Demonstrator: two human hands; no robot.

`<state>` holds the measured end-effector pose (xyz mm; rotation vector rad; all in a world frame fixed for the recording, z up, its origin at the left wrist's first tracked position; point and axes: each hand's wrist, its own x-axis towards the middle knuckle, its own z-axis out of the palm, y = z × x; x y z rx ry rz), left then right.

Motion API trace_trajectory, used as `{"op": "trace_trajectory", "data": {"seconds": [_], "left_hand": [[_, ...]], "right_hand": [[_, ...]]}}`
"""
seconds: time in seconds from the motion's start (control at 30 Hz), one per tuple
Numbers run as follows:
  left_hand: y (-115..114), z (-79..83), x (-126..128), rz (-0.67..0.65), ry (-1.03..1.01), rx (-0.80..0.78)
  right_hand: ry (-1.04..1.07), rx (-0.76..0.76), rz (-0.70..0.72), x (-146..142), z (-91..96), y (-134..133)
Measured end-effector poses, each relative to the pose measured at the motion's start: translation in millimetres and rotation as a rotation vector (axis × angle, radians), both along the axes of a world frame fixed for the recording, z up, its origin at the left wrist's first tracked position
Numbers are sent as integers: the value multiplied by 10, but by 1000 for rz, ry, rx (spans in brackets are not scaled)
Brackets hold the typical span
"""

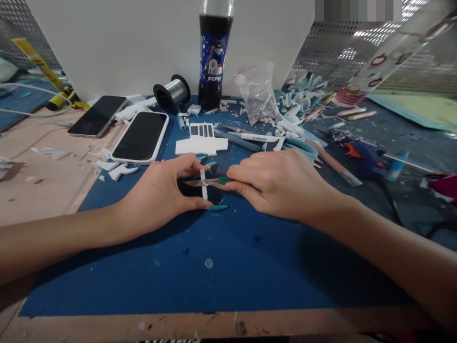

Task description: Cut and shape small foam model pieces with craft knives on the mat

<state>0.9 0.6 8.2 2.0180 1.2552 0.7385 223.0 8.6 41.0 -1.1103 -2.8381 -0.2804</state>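
Note:
My left hand [162, 188] pinches a narrow white strip [204, 190] by its two ends, thumb below and fingers above. My right hand [282, 183] is closed on a thin, pointed metal tool [194, 183] that crosses the middle of the strip. Its fingers hide the rest of the tool, so I cannot tell whether it is a knife blade or tweezers. Just beyond the hands, a flat white cut piece [202, 146] lies on the blue mat [210, 286], with a small slatted white piece [202, 130] at its far edge.
Two phones [141, 138] lie at left, near a wire spool [173, 94]. A Pepsi bottle [214, 62] stands behind. Blue-handled scissors [302, 148], a plastic bag [259, 93], scattered white scraps [300, 100] and a blue glue gun [367, 155] crowd the right side.

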Motion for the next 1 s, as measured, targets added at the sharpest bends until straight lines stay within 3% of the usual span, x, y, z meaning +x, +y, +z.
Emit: {"op": "trace_trajectory", "data": {"seconds": [0.6,1.0], "left_hand": [[-16,38,27,2,35,0],[-8,46,18,29,110,23]], "right_hand": [[-38,-30,-35,45,67,-1],[47,-48,3,46,55,50]]}}
